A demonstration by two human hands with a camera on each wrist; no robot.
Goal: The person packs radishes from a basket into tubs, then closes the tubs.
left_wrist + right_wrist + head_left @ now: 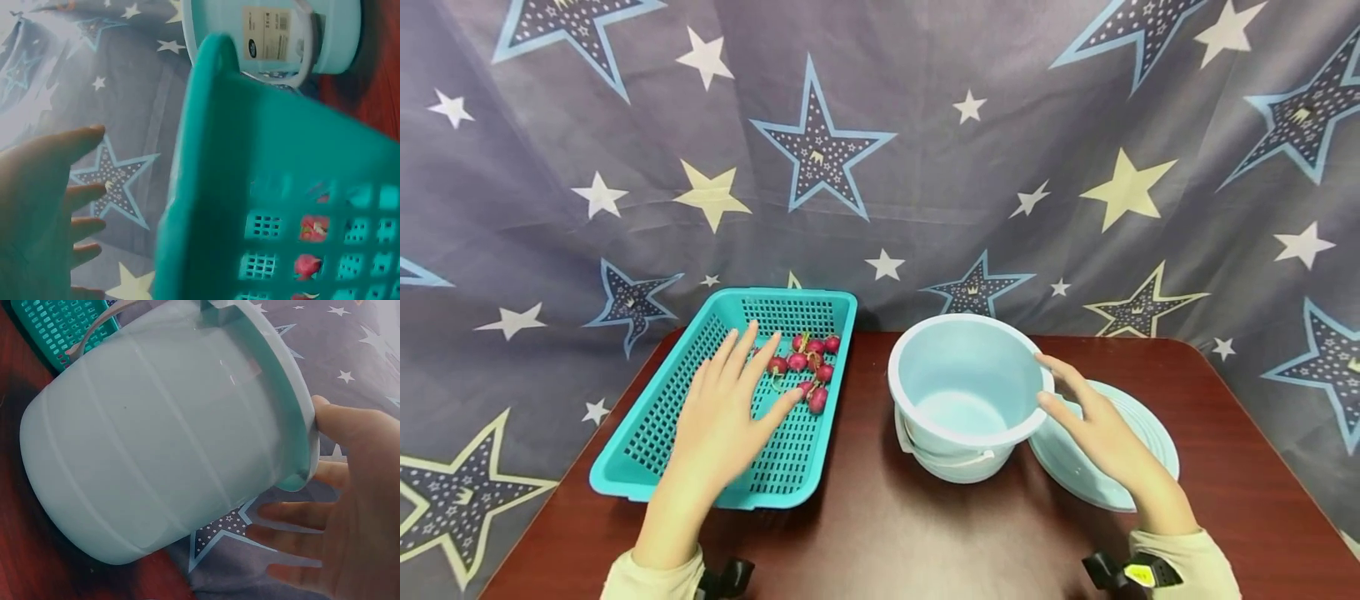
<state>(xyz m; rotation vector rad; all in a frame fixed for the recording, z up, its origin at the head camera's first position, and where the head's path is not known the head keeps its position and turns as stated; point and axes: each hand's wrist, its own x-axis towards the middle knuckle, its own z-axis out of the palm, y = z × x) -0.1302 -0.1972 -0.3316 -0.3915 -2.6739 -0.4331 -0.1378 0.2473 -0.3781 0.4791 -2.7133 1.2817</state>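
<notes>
A teal basket (808, 496) with perforated walls stands on the left of the table, holding several red radishes (797, 362) towards its right side. My left hand (722, 417) hovers above the basket, fingers spread and holding nothing; in the left wrist view it is apart from the basket's rim. A pale blue bucket (958, 467), its handle hanging down, stands upright right of the basket, and no contents show inside. My right hand (1101, 433) is at the bucket's right rim. In the right wrist view its thumb appears to touch the rim, the other fingers extended.
A round, pale blue lid-like disc (1138, 425) lies right of the bucket, partly hidden by it and my right hand. Behind the dark red wooden table (910, 550) hangs a grey curtain (917, 167) with stars. The bucket bears a label (267, 33).
</notes>
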